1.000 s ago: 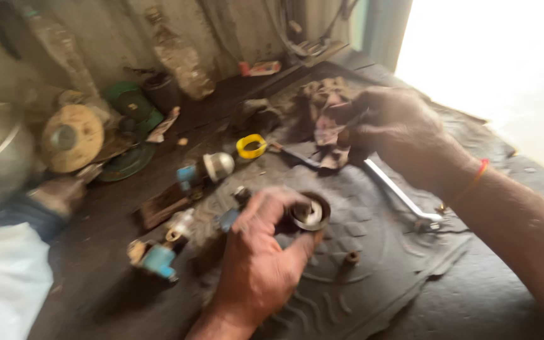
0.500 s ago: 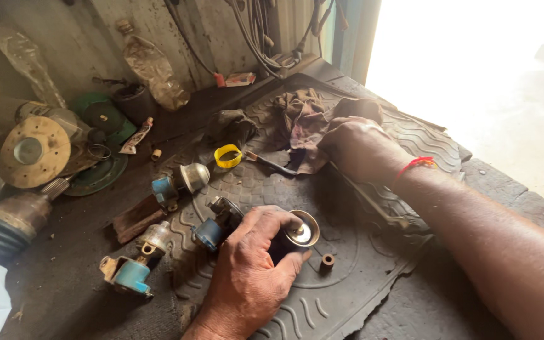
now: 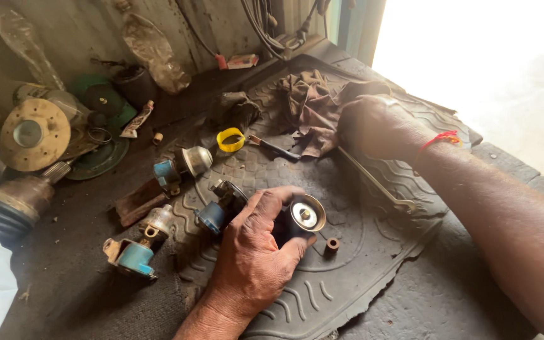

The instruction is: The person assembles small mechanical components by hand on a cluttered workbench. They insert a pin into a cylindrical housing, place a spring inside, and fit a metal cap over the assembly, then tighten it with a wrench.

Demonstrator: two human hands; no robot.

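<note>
Near the rubber mat's [image 3: 373,277] front edge, the left hand [image 3: 256,252] clasps a small pulley [image 3: 306,214] that could slip onto the loose bushing [image 3: 332,244], while farther back the right hand [image 3: 379,126] presses closed-fisted into the rag [image 3: 310,101], perhaps dragging the wrench [image 3: 379,186] off.

Bench [image 3: 83,302] w/ rubber mat [image 3: 373,252].

dark pulley part [image 3: 303,216], silver-faced, on rubber mat [image 3: 373,252]

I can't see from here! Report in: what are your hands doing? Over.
Left hand grips the round metal pulley part. Right hand rests on the brown rag. Small bushing lies close beside.
</note>
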